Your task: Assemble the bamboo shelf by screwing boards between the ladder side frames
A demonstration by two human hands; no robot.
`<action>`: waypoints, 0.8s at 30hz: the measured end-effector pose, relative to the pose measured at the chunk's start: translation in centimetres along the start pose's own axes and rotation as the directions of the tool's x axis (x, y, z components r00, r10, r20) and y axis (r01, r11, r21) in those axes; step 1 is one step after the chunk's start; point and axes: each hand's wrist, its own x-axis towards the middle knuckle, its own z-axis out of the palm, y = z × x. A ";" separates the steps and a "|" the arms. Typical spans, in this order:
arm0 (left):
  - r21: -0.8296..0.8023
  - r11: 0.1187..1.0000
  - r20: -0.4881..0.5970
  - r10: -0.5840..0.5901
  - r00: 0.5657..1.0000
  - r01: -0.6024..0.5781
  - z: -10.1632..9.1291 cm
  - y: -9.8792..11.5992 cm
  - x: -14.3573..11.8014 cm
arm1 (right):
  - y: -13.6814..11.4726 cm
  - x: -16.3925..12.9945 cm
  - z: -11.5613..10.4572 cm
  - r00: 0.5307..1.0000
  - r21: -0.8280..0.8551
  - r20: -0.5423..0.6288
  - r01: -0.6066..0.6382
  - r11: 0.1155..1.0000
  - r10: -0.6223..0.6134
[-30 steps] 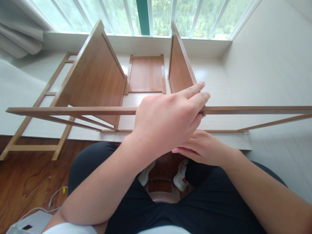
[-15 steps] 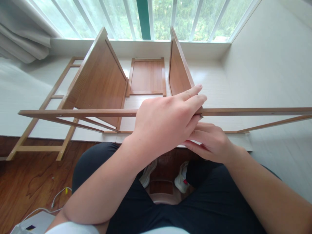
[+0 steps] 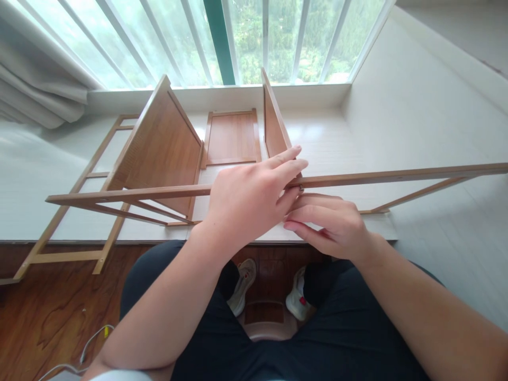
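Note:
My left hand (image 3: pixel 250 201) is closed over the long top rail of a wooden frame (image 3: pixel 381 179) that stands across in front of me. Its fingers reach over to the near end of an upright wooden panel (image 3: pixel 274 119), where panel and rail meet. Just below the rail, my right hand (image 3: pixel 331 222) is closed in a pinch close to the left fingertips. Whatever lies between its fingers is hidden. Another upright wooden panel (image 3: pixel 162 137) stands behind the rail at the left.
A smaller wooden panel (image 3: pixel 233 136) is farther back between the two uprights. At the left, a ladder-like wooden frame (image 3: pixel 105 230) reaches over the white ledge's edge. A grey curtain (image 3: pixel 39 69) hangs beside the window. A white cable (image 3: pixel 89 344) lies on the wood floor (image 3: pixel 51 312).
The view has shifted and tilted slightly, so the rail now slopes up to the right. Both hands keep their places at the joint, and the right fingers have moved a little.

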 end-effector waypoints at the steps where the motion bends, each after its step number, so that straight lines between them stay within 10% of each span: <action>1: -0.002 1.000 0.002 0.000 1.000 0.000 -0.1 0.0 0.0 | -0.1 0.0 0.0 1.000 -0.010 -0.019 -0.009 1.000 0.008; 10: -0.133 0.991 0.046 -0.008 0.999 0.014 -1.2 -0.3 0.0 | -0.1 -0.3 -0.1 0.951 -0.083 -0.232 -0.227 0.970 0.203; 17: -0.193 0.977 -0.123 -0.115 0.986 0.090 -6.9 -2.1 -4.6 | 0.6 -1.0 0.6 0.951 -0.030 -0.172 -0.264 0.964 0.255; 21: -0.289 0.913 -0.253 -0.364 0.897 0.289 -7.3 -4.8 -12.9 | 0.5 -2.7 1.6 0.950 -0.061 0.010 -0.310 0.949 0.311; 24: -0.417 0.722 -0.224 -0.670 0.707 0.552 -2.9 -7.1 -21.1 | 1.3 -4.4 3.4 0.898 -0.174 0.229 -0.341 0.924 0.375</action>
